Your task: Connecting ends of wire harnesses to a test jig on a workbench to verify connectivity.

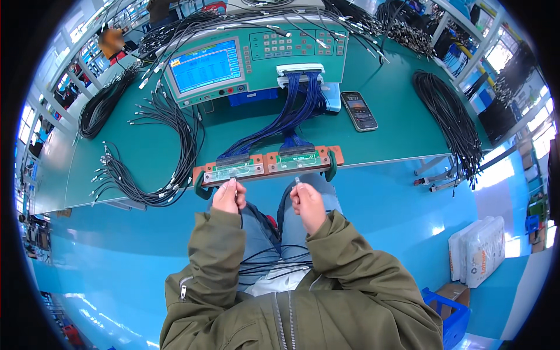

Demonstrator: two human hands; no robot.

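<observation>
My left hand (pixel 228 197) pinches a cable connector against the front edge of the left green circuit board (pixel 236 170); whether it is fully inserted I cannot tell. In my right hand (pixel 309 205) the fingers close on another small cable connector (pixel 297 181), held just short of the right green circuit board (pixel 300 160). Black cable (pixel 274 263) lies in loops across my lap. Both boards sit on an orange-brown bar fixture (pixel 266 165) at the table edge. Blue ribbon cables (pixel 286 119) run from them to a green tester (pixel 291 51) with a lit screen (pixel 205 65).
Black cable bundles lie on the green table (pixel 233 125) at left (pixel 137 189) and right (pixel 449 116), with more cables draped over the tester. A phone (pixel 359 111) rests right of the ribbon cables. Green clamps (pixel 331 167) flank the fixture. A blue crate (pixel 449 318) stands on the floor.
</observation>
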